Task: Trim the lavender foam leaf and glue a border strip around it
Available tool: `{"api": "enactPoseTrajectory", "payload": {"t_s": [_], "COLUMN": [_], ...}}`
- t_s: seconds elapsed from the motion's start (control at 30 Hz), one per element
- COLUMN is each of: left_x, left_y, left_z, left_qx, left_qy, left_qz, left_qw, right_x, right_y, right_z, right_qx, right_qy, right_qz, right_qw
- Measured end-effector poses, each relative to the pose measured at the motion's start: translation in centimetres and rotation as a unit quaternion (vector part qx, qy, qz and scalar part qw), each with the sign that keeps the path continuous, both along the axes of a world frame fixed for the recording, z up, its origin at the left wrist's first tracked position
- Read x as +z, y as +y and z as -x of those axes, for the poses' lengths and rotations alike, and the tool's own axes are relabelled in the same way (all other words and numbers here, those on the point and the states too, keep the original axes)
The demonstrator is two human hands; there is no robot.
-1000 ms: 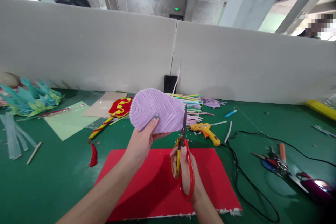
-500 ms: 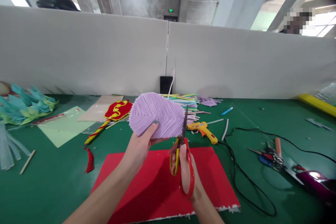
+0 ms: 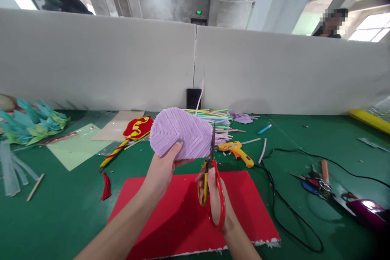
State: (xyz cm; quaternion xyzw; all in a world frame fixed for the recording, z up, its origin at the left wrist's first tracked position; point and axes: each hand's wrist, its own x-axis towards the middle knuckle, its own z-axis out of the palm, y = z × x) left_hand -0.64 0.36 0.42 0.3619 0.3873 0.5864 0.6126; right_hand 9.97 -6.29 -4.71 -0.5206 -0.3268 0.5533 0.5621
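Note:
My left hand [image 3: 163,170] holds up a lilac ridged foam piece [image 3: 179,132] with a chevron pattern, thumb pressed on its lower front. My right hand [image 3: 213,195] grips red and yellow scissors [image 3: 213,183], blades pointing up along the piece's right edge. Both hands hover above a red foam sheet [image 3: 250,207] lying on the green table [image 3: 55,207].
A yellow glue gun [image 3: 237,152] and its black cord [image 3: 283,207] lie right of the hands. Coloured strips [image 3: 219,120] are piled behind. A red and yellow ornament [image 3: 134,130], teal leaves [image 3: 30,124], pliers and tools [image 3: 319,183] surround. A white partition [image 3: 122,61] backs the table; a person stands beyond it.
The scissor blades have closed upright against the lilac piece's right edge. The hands otherwise stay in place; the view shifted slightly.

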Motion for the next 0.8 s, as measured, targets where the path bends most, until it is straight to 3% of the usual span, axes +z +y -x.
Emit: {"api": "enactPoseTrajectory", "payload": {"t_s": [0.23, 0.53, 0.8], "left_x": [0.0, -0.1, -0.2], "left_y": [0.0, 0.0, 0.1], "left_z": [0.0, 0.0, 0.0], "left_qx": [-0.008, -0.002, -0.003], "left_qy": [0.000, 0.003, 0.003], "left_qz": [0.005, 0.008, 0.005], "left_qw": [1.000, 1.000, 1.000], "right_x": [-0.2, 0.3, 0.6], "right_y": [-0.1, 0.0, 0.1], "right_z": [0.1, 0.5, 0.7], "right_qx": [-0.013, -0.037, -0.049], "right_qy": [0.001, 0.053, 0.031], "right_qz": [0.001, 0.074, 0.099], "right_qw": [1.000, 0.995, 0.993]}}
